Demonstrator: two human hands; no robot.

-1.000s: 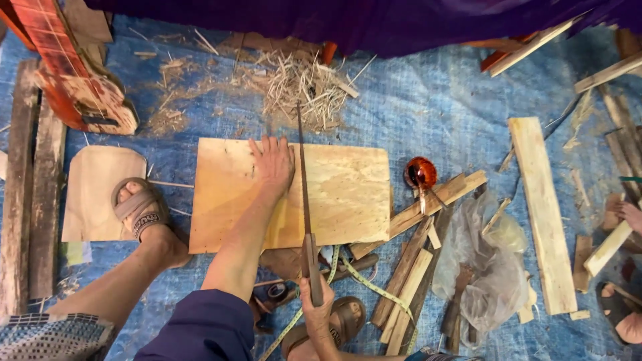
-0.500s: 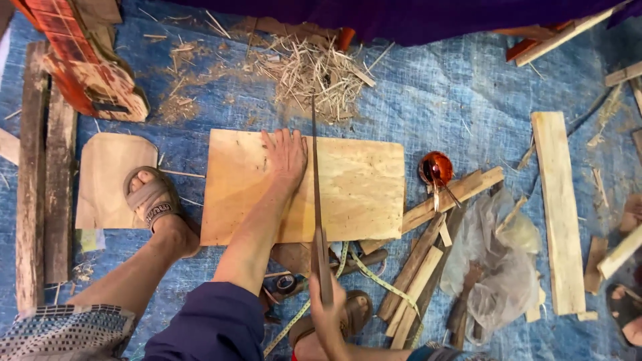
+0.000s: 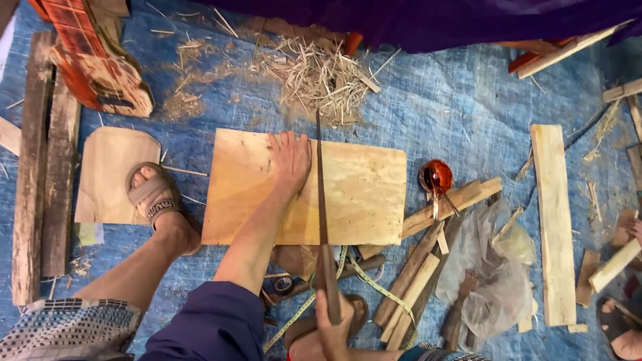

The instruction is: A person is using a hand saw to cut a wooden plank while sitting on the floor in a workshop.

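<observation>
Since the earlier frames the view has drifted a little, so the plywood board (image 3: 304, 187) sits slightly lower and further right in the picture, while the hands keep the same places on it. The board lies flat on the blue tarp (image 3: 468, 120), a pale rectangle in the middle of the scene. The left hand (image 3: 289, 160) presses palm-down on its upper middle, fingers spread and flat, gripping nothing. Just beside it to the right, a long thin blade (image 3: 322, 194) crosses the board from the far edge to the near one. The right hand (image 3: 332, 331) is clenched around the blade's handle at the bottom of the view.

A sandalled foot (image 3: 155, 200) rests on a smaller rounded board (image 3: 107, 167) to the left. Beyond the plywood lies a heap of wood shavings (image 3: 321, 77). To the right stand a small orange-red cup (image 3: 435, 177), several wooden slats (image 3: 428, 261), a crumpled plastic bag (image 3: 495, 274) and a long plank (image 3: 556, 220). A yellow measuring tape (image 3: 361, 277) curls near the right hand.
</observation>
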